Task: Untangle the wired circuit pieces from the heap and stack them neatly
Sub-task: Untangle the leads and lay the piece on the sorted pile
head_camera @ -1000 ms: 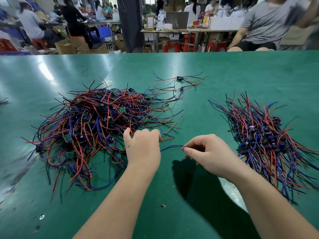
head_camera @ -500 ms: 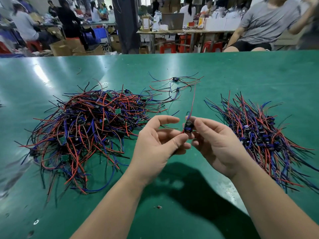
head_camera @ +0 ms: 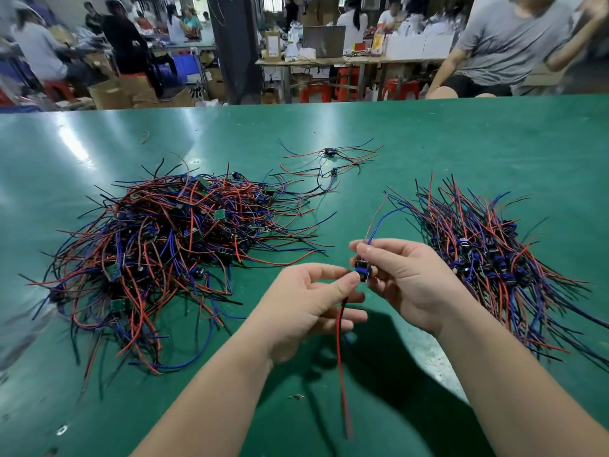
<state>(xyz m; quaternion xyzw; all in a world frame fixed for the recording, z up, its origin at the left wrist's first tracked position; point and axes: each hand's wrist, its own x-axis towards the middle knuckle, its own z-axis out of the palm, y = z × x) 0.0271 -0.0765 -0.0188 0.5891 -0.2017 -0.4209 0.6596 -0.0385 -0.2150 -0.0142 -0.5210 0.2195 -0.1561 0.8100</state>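
Head view: circuit piece (head_camera: 362, 272) held up.
Left hand (head_camera: 308, 303) and right hand (head_camera: 410, 280) both pinch it; heap (head_camera: 164, 245) near table's (head_camera: 461, 143) left edge.

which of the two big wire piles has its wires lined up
The right pile, beside the right hand holding the circuit piece: its wires lie roughly parallel. The left heap is a crisscrossed tangle.

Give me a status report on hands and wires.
Left hand, right hand both pinch one wired piece. Tangled heap at left, stack at right. Nothing blocking.
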